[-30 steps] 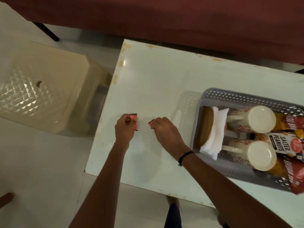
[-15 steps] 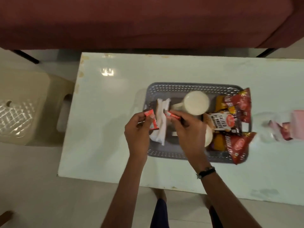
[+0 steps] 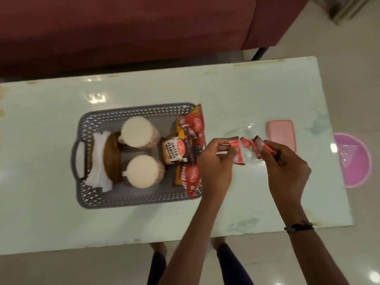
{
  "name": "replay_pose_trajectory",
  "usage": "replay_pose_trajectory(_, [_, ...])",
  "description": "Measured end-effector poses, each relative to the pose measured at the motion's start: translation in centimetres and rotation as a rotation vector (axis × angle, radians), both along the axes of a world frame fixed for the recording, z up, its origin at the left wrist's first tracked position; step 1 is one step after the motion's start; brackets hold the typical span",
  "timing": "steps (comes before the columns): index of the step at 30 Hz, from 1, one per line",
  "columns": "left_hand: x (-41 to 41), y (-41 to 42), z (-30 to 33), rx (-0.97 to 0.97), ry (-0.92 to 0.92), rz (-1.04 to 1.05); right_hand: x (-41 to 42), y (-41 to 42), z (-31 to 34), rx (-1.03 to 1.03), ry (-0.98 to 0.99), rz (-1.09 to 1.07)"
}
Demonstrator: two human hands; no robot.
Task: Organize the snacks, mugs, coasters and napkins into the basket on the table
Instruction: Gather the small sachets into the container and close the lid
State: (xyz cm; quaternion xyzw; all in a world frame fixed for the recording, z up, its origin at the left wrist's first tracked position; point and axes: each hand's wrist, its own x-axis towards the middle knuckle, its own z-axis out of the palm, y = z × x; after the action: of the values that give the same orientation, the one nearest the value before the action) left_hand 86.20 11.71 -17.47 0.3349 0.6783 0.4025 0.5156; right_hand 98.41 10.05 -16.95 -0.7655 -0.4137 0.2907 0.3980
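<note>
A grey perforated basket (image 3: 131, 199) stands on the white table. Inside it lie white napkins (image 3: 99, 161) at the left, brown coasters (image 3: 112, 156) on edge beside them, two white mugs (image 3: 136, 131) (image 3: 143, 171) in the middle, and snack packets (image 3: 173, 153) at the right end. To the right of the basket, above a clear plastic container (image 3: 245, 132), my left hand (image 3: 214, 161) pinches a small red sachet (image 3: 238, 152). My right hand (image 3: 285, 167) pinches another small red sachet (image 3: 257, 148). The two sachets almost touch.
A pink lid (image 3: 281, 133) lies on the table right of my hands. A pink round bin (image 3: 352, 159) stands on the floor past the table's right end. A dark red sofa (image 3: 123, 31) runs along the far side. My legs show below the near table edge.
Both hands carried the red sachets from the table's left end, over the basket, to the right of it above the clear container. The view swung right with them.
</note>
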Motion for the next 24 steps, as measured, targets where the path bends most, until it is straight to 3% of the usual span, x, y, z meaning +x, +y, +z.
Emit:
replay_pose_trajectory(5, [4.8,1.0,-1.1,-0.040,0.111,0.070,4.7,-0.2,-0.5,-0.039,-0.029,-0.029])
replay_pose_trajectory(10, [8.4,1.8,-1.3,-0.012,0.169,0.008,7.1,-0.3,-0.9,-0.045,-0.032,-0.015])
replay_pose_trajectory(16, [8.5,1.7,-3.2,-0.122,0.269,0.042,7.2,0.2,-1.6,-0.028,-0.031,0.026])
replay_pose_trajectory(21, [7.4,1.1,-3.7,-0.119,0.328,-0.002,6.0,1.6,-2.4,0.002,-0.041,0.136])
replay_pose_trajectory(24, [6.8,1.2,-3.9,-0.113,0.340,-0.008,5.2,2.5,-3.0,-0.042,-0.114,0.327])
